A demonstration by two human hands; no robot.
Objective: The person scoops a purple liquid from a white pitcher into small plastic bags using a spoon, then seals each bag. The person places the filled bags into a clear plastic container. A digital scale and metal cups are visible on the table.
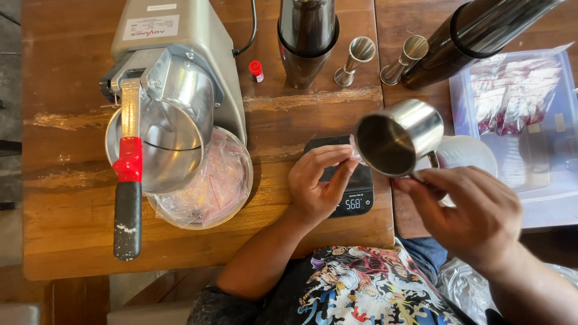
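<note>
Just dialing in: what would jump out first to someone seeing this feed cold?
The shiny steel cup, tilted mouth-down at centre over the black digital scale, held by the right hand while the left hand pinches something at its rim. Next, the big grey ice-shaver machine at left, its red-and-black lever pointing toward the person.
</note>
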